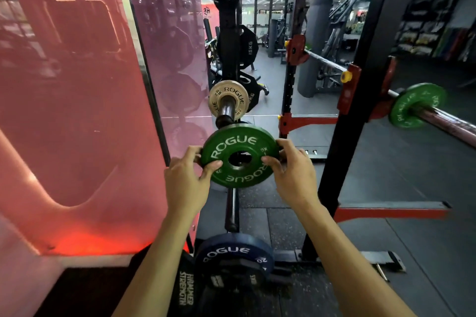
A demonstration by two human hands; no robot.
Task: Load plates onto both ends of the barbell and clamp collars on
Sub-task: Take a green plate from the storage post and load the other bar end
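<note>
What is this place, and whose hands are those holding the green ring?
This is a gym, seen from one camera worn on a person's head, so you look down their arms. The left hand and right hand each have a grip on one side of a green weight plate marked ROGUE. It is a heavy disc with a hole in the middle. Behind it, storage pegs stick out from a rack, holding a tan plate above and a blue plate near the floor. On the right, a long metal barbell rests in a black and red rack and already carries another green plate.
</note>
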